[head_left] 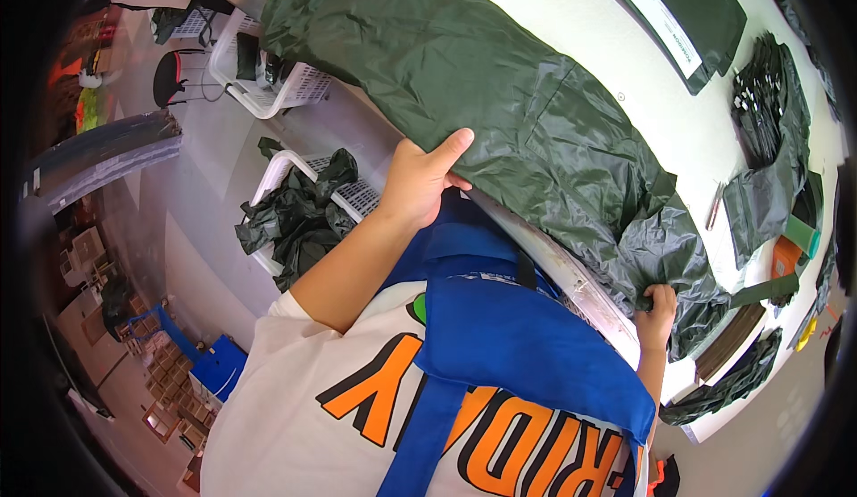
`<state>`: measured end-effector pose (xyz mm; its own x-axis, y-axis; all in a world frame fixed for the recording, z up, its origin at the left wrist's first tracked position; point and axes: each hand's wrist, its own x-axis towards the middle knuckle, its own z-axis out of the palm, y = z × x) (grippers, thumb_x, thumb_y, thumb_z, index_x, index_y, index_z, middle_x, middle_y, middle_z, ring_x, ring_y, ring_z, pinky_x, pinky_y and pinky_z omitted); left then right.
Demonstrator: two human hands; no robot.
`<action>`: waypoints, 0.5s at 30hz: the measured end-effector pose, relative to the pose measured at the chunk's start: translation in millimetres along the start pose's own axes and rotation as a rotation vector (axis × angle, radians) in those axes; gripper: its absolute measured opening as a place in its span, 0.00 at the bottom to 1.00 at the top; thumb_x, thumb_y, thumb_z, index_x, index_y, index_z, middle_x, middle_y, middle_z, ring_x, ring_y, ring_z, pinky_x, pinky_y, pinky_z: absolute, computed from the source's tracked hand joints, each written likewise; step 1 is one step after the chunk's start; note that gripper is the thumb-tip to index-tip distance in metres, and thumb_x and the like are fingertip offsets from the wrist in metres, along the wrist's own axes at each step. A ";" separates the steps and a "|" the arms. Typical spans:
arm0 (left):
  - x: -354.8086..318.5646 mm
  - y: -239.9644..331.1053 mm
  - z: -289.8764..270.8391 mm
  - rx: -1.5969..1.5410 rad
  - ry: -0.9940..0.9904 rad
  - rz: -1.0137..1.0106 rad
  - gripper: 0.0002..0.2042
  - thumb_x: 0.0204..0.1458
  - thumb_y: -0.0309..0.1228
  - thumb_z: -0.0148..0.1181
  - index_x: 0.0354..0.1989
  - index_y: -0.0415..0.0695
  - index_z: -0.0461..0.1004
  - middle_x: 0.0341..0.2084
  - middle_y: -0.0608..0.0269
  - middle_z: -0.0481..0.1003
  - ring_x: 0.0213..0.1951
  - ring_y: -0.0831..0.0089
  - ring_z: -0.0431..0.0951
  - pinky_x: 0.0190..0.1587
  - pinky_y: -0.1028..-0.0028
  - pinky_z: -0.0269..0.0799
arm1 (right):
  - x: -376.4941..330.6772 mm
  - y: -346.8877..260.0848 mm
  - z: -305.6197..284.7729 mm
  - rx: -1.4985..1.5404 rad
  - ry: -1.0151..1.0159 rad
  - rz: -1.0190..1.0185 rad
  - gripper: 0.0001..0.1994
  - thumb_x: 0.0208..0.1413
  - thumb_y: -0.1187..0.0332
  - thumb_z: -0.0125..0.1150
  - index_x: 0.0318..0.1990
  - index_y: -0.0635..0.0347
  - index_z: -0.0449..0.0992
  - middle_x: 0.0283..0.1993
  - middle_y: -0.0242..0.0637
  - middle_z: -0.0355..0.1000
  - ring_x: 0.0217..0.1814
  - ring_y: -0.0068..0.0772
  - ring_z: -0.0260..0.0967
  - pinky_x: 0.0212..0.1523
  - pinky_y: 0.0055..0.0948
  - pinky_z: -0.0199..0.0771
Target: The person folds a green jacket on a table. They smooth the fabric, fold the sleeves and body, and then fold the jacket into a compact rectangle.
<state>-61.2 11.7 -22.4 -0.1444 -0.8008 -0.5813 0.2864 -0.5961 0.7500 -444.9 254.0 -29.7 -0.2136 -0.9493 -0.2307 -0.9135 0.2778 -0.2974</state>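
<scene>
A long piece of thin, shiny dark green fabric point(500, 86) lies creased across the white table, its near side along the front edge. My left hand point(421, 178) grips that near side around its middle, with the thumb on top and the other fingers mostly hidden underneath. Farther right, the fingers of my right hand point(657, 317) are closed on a bunched part of the same fabric. Seams run across it, and the cloth is most crumpled around my right hand.
Beyond the fabric on the white table point(558, 6) lies a flat dark green panel point(687, 15) with a white label. Dark strips point(759, 109) are piled at the right. Below the table's left side stand a white basket point(308, 86) and another holding crumpled dark fabric point(299, 216).
</scene>
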 end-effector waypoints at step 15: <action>8.8 3.2 71.4 1.568 -0.368 1.010 0.34 0.50 0.43 0.60 0.65 0.48 0.55 0.64 0.52 0.54 0.64 0.47 0.52 0.64 0.49 0.45 | 16.2 4.7 -28.8 0.163 -0.111 -0.038 0.16 0.32 0.75 0.67 0.33 0.59 0.73 0.33 0.40 0.69 0.39 0.47 0.67 0.42 0.40 0.67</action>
<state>-129.2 -1.4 -2.6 -0.7230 -0.6796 0.1240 -0.5853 0.6980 0.4126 -462.7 235.7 -8.2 -0.1323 -0.9400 -0.3145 -0.8498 0.2709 -0.4521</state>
